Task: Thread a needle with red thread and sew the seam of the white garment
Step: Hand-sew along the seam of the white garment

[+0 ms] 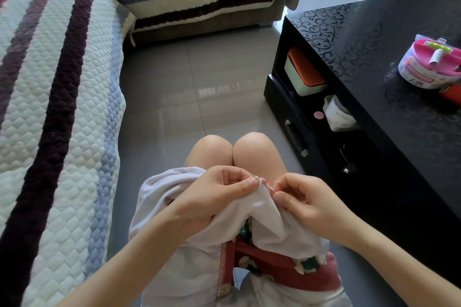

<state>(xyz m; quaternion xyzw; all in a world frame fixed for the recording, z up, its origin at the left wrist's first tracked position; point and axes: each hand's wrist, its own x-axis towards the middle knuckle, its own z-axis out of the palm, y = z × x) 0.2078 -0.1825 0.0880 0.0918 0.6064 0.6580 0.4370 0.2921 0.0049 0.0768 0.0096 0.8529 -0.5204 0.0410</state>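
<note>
A white garment lies bunched over my lap, above my knees. My left hand pinches a raised fold of it between thumb and fingers. A thin needle pokes out of the fold by my left thumb tip. Red thread shows in short stitches along the fold's top. My right hand sits just right of the fold, its thumb and forefinger curled close around the thread end; the grip itself is too small to make out. A red stitched seam runs down the garment lower on my lap.
A striped quilted sofa fills the left side. To the right stands a black glossy table with a pink sewing kit tub on top and boxes on its lower shelf. Grey floor tiles stretch ahead of my knees.
</note>
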